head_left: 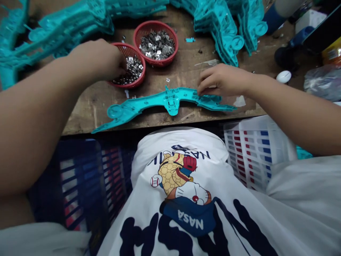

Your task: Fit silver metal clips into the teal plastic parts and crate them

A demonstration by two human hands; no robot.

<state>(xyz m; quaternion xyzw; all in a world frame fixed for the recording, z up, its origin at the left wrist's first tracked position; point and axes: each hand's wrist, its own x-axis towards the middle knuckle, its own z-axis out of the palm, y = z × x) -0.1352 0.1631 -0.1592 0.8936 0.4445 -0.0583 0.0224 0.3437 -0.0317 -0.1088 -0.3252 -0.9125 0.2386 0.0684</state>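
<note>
1. White printed shirt (183, 199), nearest.
2. Turquoise part (172, 103), lying on the wooden table (183, 67).
3. Nearer red basket (143, 71) of metal pieces (134, 69), left hand (102, 58) dipped inside; cannot tell what it holds.
4. Right hand (217, 80), fingers curled narrow at the part's right end; grip unclear.

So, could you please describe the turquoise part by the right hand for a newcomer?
Find the wooden table, then its edge nearest the white shirt. Along that edge, a wide, wing-shaped turquoise part lies with the right hand at one end. Unlike the stacked turquoise pieces farther back, it lies apart.
</note>
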